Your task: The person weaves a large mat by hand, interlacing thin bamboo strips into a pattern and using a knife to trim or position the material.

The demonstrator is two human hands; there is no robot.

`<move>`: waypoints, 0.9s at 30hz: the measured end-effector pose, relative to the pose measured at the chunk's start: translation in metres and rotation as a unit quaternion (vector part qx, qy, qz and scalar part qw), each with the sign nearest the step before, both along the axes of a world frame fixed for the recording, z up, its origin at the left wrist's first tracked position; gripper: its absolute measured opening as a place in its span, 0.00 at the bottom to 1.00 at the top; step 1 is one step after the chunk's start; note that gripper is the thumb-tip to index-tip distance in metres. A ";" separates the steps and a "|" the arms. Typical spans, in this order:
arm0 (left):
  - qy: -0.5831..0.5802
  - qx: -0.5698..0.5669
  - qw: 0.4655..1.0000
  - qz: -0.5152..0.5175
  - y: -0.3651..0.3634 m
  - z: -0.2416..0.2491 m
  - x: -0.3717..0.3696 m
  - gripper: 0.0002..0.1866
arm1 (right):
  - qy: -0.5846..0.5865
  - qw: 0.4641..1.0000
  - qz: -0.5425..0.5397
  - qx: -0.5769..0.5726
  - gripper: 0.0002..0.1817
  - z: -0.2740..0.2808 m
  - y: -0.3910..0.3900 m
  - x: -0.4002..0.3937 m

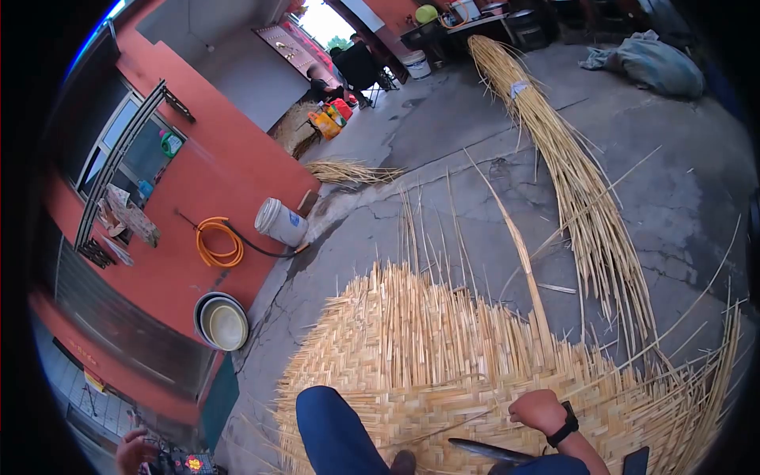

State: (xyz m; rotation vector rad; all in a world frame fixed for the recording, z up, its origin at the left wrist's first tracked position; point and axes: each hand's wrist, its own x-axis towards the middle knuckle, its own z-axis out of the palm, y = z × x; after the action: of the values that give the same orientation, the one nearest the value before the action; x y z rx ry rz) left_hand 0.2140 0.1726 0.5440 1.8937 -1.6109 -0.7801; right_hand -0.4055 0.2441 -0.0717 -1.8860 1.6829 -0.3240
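Observation:
A woven reed mat (443, 356) spreads over the floor in front of me, with loose strip ends standing up along its far edge. My right hand (541, 412), a dark watch on its wrist, is low over the mat with fingers curled together; what they hold, if anything, is hidden. Just below it a dark curved blade (491, 451) lies near my leg. My left hand (136, 453) is at the bottom left corner, away from the mat, its fingers apart. One long pale reed strip (514, 237) sticks out from the mat's far side.
A long tied reed bundle (554, 150) lies on the concrete. Along the red wall are a white bucket (281, 222), an orange hose (219, 242) and stacked basins (224, 323). A phone (636, 461) is at the bottom right. People sit near the far doorway, beside bags (325, 124).

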 end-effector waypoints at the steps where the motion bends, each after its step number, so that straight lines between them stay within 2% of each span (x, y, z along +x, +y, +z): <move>1: -0.032 -0.026 0.999 0.000 0.003 0.009 -0.008 0.25 | 0.014 1.000 -0.016 0.002 0.09 -0.002 0.002 -0.003; 5: -0.168 -0.112 0.979 0.003 0.012 0.053 -0.039 0.25 | 0.043 0.998 -0.047 0.010 0.09 -0.019 0.012 -0.013; 8: -0.287 -0.107 0.952 -0.015 -0.010 0.083 -0.071 0.25 | 0.023 0.997 -0.079 0.002 0.09 -0.012 0.028 -0.018; 10: -0.353 -0.087 0.930 -0.054 -0.053 0.080 -0.098 0.25 | -0.031 0.993 -0.108 -0.040 0.07 -0.008 0.040 -0.026; 12: -0.403 -0.094 0.906 -0.094 -0.092 0.067 -0.129 0.26 | 0.009 0.981 -0.170 -0.095 0.04 -0.003 0.056 -0.035; 14: -0.440 -0.130 0.879 -0.132 -0.129 0.054 -0.160 0.26 | 0.024 0.972 -0.218 -0.087 0.08 0.025 0.070 -0.047; 16: -0.468 -0.173 0.850 -0.167 -0.167 0.038 -0.191 0.26 | -0.001 0.961 -0.275 -0.012 0.11 0.044 0.075 -0.054; 17: -0.478 -0.195 0.836 -0.184 -0.185 0.027 -0.208 0.26 | -0.024 0.961 -0.272 -0.029 0.10 0.048 0.077 -0.052; 18: -0.365 -0.186 0.827 -0.386 -0.204 -0.066 -0.276 0.21 | -0.015 0.960 -0.279 -0.019 0.10 0.050 0.076 -0.046; 19: -0.215 -0.122 0.839 -0.484 -0.196 -0.160 -0.344 0.19 | -0.020 0.960 -0.266 -0.083 0.10 0.049 0.073 -0.040; 20: -0.137 -0.028 0.847 -0.512 -0.180 -0.242 -0.394 0.17 | -0.021 0.956 -0.252 -0.147 0.11 0.052 0.071 -0.036; 21: -0.076 0.075 0.827 -0.552 -0.161 -0.315 -0.431 0.18 | -0.002 0.957 -0.256 -0.138 0.11 0.060 0.070 -0.033; 22: -0.077 0.085 0.774 -0.623 -0.137 -0.375 -0.459 0.21 | -0.007 0.957 -0.232 -0.176 0.07 0.068 0.067 -0.030; 23: -0.022 0.128 0.745 -0.655 -0.110 -0.427 -0.479 0.22 | -0.014 0.955 -0.205 -0.212 0.04 0.074 0.064 -0.029; 24: 0.003 0.128 0.724 -0.678 -0.085 -0.469 -0.489 0.24 | 0.002 0.957 -0.210 -0.199 0.04 0.080 0.063 -0.029; 25: 0.017 0.189 0.695 -0.694 -0.071 -0.501 -0.494 0.24 | 0.012 0.962 -0.205 -0.181 0.03 0.090 0.064 -0.029; 26: 0.032 0.248 0.664 -0.705 -0.057 -0.523 -0.497 0.24 | 0.020 0.967 -0.196 -0.163 0.02 0.101 0.066 -0.030; 27: 0.052 0.253 0.660 -0.705 -0.047 -0.533 -0.496 0.24 | 0.030 0.972 -0.182 -0.143 0.02 0.113 0.066 -0.033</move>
State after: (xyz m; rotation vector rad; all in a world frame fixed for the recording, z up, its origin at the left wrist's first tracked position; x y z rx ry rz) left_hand -0.2824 0.1261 0.0107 0.3345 -2.8428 -2.0021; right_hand -0.4389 0.3104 0.0413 -1.7852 2.1197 -0.6947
